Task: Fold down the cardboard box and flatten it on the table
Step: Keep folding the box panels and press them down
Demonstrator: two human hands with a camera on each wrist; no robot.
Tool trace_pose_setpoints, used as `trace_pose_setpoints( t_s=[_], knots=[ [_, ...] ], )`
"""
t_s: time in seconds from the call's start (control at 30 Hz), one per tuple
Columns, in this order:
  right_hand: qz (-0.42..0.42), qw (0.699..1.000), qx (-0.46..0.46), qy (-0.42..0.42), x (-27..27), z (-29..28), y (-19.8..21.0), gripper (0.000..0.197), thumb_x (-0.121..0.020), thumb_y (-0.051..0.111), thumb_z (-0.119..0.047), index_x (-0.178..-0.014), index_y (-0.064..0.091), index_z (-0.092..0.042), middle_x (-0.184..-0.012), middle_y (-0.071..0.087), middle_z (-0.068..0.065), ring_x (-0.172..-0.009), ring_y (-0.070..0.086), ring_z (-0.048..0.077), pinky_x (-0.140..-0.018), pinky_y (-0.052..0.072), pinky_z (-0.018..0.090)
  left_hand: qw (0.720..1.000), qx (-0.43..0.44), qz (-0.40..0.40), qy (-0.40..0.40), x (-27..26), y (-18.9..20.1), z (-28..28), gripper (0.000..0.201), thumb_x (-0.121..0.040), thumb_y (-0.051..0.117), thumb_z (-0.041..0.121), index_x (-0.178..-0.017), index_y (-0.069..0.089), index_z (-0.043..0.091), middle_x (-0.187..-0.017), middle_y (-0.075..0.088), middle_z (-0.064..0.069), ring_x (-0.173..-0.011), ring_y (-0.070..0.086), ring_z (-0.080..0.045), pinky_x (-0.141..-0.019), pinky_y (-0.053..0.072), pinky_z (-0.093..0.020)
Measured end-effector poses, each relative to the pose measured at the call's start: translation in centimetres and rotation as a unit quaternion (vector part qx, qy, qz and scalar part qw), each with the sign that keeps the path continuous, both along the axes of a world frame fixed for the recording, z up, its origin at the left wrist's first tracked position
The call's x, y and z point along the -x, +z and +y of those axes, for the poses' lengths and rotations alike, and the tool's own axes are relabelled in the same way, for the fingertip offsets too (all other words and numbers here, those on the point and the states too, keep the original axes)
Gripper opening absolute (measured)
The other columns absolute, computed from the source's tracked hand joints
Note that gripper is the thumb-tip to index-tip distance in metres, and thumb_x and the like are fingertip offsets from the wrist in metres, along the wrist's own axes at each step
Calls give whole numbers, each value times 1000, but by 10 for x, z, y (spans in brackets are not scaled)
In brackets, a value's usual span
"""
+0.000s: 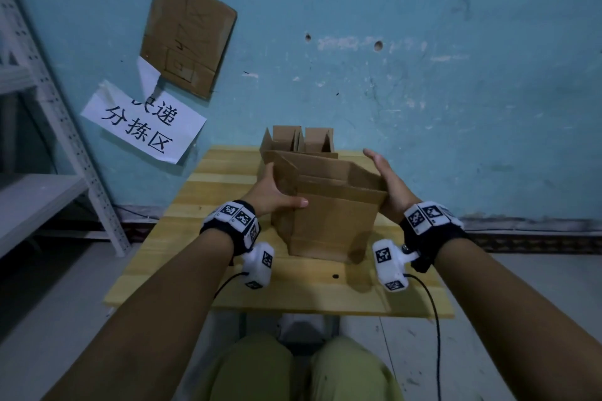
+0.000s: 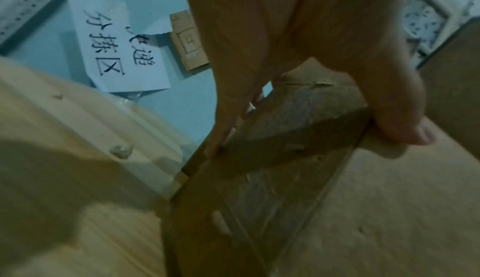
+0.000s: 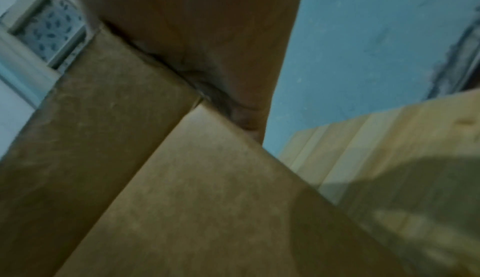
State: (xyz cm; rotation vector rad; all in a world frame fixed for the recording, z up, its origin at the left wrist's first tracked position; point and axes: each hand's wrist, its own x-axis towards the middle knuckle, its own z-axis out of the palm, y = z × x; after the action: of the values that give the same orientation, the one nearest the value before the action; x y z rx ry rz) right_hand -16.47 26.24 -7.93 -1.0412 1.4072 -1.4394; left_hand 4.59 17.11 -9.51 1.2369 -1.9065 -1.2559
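A brown cardboard box (image 1: 332,221) stands upright on the wooden table (image 1: 228,283), its top open and its flaps up. My left hand (image 1: 283,187) holds the box's near left corner, thumb (image 2: 405,125) on the front face and fingers stretched along the left side (image 2: 272,137). My right hand (image 1: 387,179) presses flat against the right side near the top edge, fingers straight and pointing away from me; its thumb is hidden. In the right wrist view the palm (image 3: 207,35) lies against the box's corner (image 3: 207,199).
A second open cardboard box (image 1: 303,140) stands behind the first, at the table's far edge by the blue wall. A paper sign (image 1: 143,124) and a cardboard sheet (image 1: 189,36) hang on the wall. A metal shelf (image 1: 65,127) stands at the left.
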Motion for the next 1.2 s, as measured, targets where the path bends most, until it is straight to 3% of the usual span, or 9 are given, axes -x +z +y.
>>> trace_pose_setpoints(
  t_s=[0.2,0.3,0.37,0.43,0.5,0.67,0.77,1.03,1.2],
  knots=[
    [-80,996,-26,2,-5,-3,-8,61,-93,19,-61,-91,61,-17,-72,68,1,-72,60,17,-63,46,27,993,24,6,115,1,6,-3,89,-70,80,20,-135,22,6,-139,43,-15,-128,43,-31,-103,38,-40],
    [-60,998,-28,8,-8,-2,-7,50,-93,32,-57,-92,64,-17,-84,66,3,-76,63,18,-73,49,33,987,22,17,160,-1,4,-6,79,-73,78,20,-132,29,2,-136,46,-17,-125,46,-32,-99,40,-39],
    [22,999,-50,-4,-8,0,-7,25,-90,57,-35,-102,62,-14,-88,64,2,-78,63,16,-70,52,33,983,12,24,184,-3,0,-10,73,-76,76,21,-130,33,0,-133,48,-19,-122,48,-33,-98,42,-40],
    [113,989,-93,-26,-7,-1,-11,38,-81,69,-6,-116,55,-4,-98,65,9,-85,63,24,-72,54,38,980,1,22,199,-5,-4,-14,71,-76,76,22,-129,35,0,-132,50,-20,-120,51,-35,-100,44,-44],
    [188,973,-125,-56,-8,-2,-14,45,-77,70,4,-118,52,3,-110,63,19,-98,61,34,-82,51,42,982,-14,6,187,-5,-7,-18,73,-76,76,20,-131,32,0,-131,51,-20,-118,51,-36,-100,45,-47],
    [309,926,-182,-118,-7,-9,-22,40,-74,77,-8,-107,59,5,-112,64,19,-103,61,33,-86,49,37,985,42,-81,145,-2,-13,-17,66,-71,80,22,-126,49,2,-127,59,-15,-115,55,-32,-98,47,-39],
    [343,907,-205,-133,-11,-11,-24,39,-75,76,-11,-106,59,5,-114,63,20,-107,59,33,-82,46,34,981,70,-99,149,3,-15,-12,70,-71,80,21,-131,46,4,-128,58,-15,-117,54,-33,-97,46,-38],
    [366,888,-246,-134,-18,-12,-30,39,-77,75,-11,-108,57,5,-119,61,21,-111,57,33,-82,45,32,964,76,-206,152,10,-19,-6,65,-80,73,26,-129,41,-2,-131,52,-20,-119,51,-35,-93,44,-38],
    [369,885,-252,-129,-15,-16,-31,41,-77,75,-13,-111,57,3,-121,60,20,-112,56,33,-79,42,30,966,44,-212,138,6,-25,-12,69,-80,72,29,-131,37,-2,-130,52,-20,-119,51,-34,-92,44,-37]
  ],
)
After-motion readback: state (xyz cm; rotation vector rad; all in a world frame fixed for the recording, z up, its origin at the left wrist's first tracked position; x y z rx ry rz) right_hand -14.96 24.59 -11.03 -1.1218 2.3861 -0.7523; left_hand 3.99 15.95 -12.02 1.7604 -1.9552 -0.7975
